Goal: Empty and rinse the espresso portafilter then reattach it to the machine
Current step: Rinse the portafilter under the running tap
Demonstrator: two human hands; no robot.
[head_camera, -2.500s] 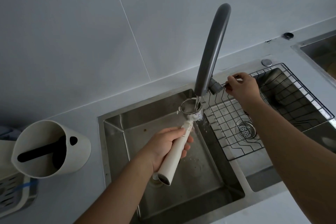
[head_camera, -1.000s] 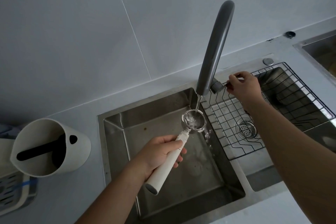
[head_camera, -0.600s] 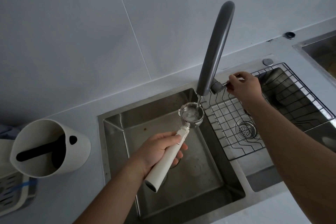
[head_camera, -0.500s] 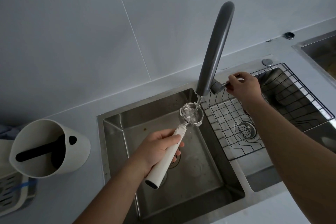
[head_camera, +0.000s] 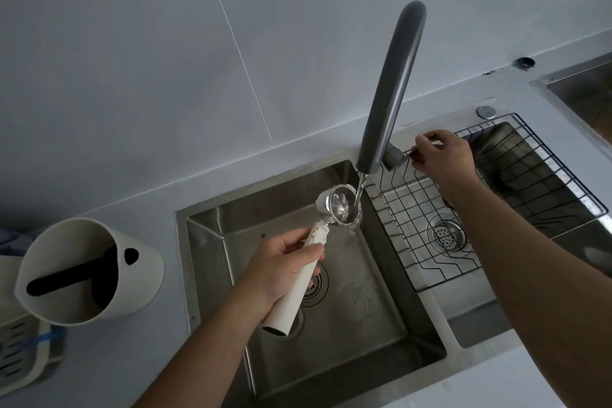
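Portafilter (head_camera: 339, 209) handle clamped in left hand (head_camera: 281, 270) fingers; right hand (head_camera: 442, 156) apparently pinches faucet lever (head_camera: 395, 157).

Both forearms are bare to the frame's edge (no sleeve, watch or ring shows); left hand (head_camera: 281, 270) and right hand (head_camera: 442, 157) ungloved.

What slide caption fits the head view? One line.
Left hand rinses portafilter under faucet; right hand holds the tap lever.

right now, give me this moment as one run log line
step: rinse | left hand: holds portafilter under tap stream | right hand: on tap lever | basket: over sink
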